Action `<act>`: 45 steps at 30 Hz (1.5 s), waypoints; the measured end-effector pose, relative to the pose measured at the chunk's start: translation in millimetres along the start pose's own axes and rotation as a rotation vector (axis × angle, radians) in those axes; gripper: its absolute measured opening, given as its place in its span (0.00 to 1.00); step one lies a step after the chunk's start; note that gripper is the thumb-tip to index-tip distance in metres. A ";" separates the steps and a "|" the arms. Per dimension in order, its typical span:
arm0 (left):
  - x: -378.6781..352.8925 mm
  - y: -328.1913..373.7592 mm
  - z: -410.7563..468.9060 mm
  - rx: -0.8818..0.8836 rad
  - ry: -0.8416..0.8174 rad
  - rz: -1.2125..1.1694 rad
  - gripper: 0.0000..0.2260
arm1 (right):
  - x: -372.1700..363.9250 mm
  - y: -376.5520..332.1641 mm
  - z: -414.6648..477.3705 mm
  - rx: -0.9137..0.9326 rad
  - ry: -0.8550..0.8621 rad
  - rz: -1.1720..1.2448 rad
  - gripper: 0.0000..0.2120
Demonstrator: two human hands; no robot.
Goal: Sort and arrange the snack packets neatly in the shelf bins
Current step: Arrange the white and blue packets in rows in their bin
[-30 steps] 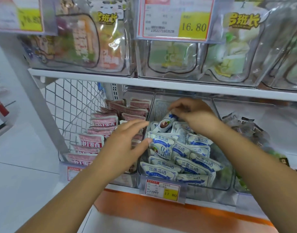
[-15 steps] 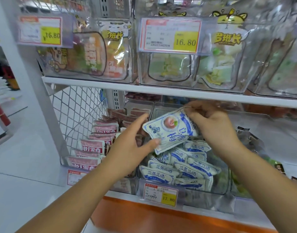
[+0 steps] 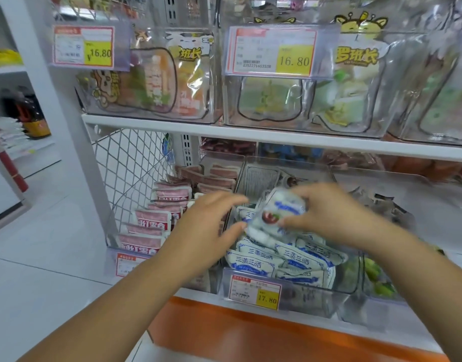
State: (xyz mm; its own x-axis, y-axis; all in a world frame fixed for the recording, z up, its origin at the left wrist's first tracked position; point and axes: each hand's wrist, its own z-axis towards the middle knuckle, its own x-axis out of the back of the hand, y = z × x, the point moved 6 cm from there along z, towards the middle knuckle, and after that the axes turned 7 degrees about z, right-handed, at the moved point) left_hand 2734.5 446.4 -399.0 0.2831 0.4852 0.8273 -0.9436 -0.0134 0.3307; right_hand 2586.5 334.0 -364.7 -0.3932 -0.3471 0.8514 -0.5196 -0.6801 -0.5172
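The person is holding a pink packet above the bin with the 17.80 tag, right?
Not quite. The packet is white and blue with a red picture on it, not pink; the pink packets lie further left. The head view shows the right hand holding it above the bin with the 17.80 tag.

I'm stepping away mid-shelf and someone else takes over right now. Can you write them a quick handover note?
Right hand grips a white-and-blue packet, held just above the middle bin.
Left hand is open, fingers at that packet's left edge; contact is too blurred to tell.
Middle bin holds overlapping blue-printed packets. Pink packets sit in rows in the left bin.
Done: these two bins each hold one kind.
Left: set the held packet into the middle bin and straighten the pile.
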 end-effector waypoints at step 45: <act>-34.3 10.6 25.4 -0.198 -0.260 0.346 0.22 | -41.7 52.1 23.1 -0.192 -0.469 0.392 0.24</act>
State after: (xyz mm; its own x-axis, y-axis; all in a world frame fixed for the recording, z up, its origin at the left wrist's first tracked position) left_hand 2719.1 407.4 -412.3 -0.0440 0.2464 0.9682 -0.9974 0.0439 -0.0565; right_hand 2593.3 298.1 -425.2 -0.2305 -0.8218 0.5210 -0.5487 -0.3324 -0.7671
